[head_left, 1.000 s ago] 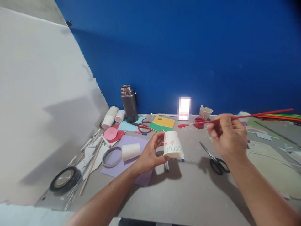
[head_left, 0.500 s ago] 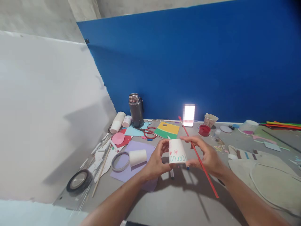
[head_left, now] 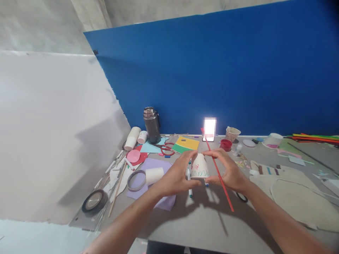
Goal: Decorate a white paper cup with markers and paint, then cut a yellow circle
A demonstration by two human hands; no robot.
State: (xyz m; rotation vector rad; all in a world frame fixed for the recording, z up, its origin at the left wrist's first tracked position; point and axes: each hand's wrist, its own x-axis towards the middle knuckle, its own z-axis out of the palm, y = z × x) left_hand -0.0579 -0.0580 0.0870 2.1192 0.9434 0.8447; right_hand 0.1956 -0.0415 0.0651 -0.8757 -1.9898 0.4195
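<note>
Between my two hands is an upside-down white paper cup (head_left: 200, 165) with red flowers and green grass drawn on it. My left hand (head_left: 181, 174) grips its left side, thumb low and fingers near the top. From the right, my right hand (head_left: 227, 173) grips the cup with fingertips and thumb. A long red pipe cleaner (head_left: 221, 184) slants across my right hand, seemingly caught between its fingers. Under the cup, a marker with a teal end (head_left: 190, 192) and a blue-tipped marker (head_left: 206, 183) lie on the table, partly hidden.
A dark thermos (head_left: 152, 125), red-handled scissors (head_left: 167, 149) and a yellow-green card (head_left: 186, 144) are at the back. Left are a white cup (head_left: 154, 175), tape rolls (head_left: 94, 202) and purple paper (head_left: 165, 204). A canvas bag (head_left: 299, 201) lies right. A bright phone (head_left: 210, 127) leans against the blue board.
Both hands have shifted slightly with the cup, and my left hand now wraps further over its left side. The red pipe cleaner stays with my right hand. The camera view has shifted a little.
</note>
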